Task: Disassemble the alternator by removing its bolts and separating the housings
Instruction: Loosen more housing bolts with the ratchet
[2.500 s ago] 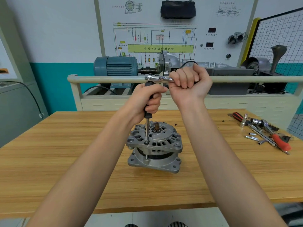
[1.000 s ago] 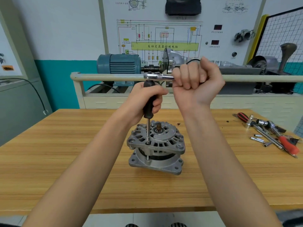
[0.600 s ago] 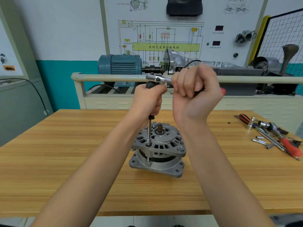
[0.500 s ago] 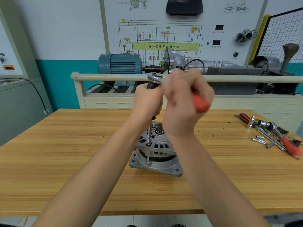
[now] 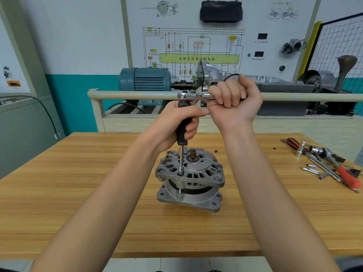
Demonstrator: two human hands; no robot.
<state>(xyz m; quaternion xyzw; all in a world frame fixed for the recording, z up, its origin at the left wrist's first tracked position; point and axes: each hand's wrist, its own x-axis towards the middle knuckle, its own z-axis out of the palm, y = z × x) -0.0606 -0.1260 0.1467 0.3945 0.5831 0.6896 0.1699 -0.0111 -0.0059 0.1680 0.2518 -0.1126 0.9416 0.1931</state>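
A grey alternator [image 5: 190,179] stands upright on the wooden table [image 5: 78,189], shaft end up. A long extension bar [image 5: 181,158] with a black grip runs straight down into a bolt [image 5: 180,173] on the upper housing's left side. My left hand [image 5: 176,124] grips the black part of the bar. On top of the bar sits a chrome ratchet head [image 5: 186,94], its handle pointing right. My right hand [image 5: 233,101] is wrapped around that handle and hides most of it.
Loose tools [image 5: 324,163] lie at the table's right edge: a red-handled ratchet, a screwdriver, several small sockets. Behind the table runs a beige rail [image 5: 127,95] in front of a training bench with a blue motor [image 5: 144,79] and a wiring panel.
My right hand swung the ratchet handle toward me and to the left, then back out to the right. My left hand kept its hold on the bar. The alternator stayed put.
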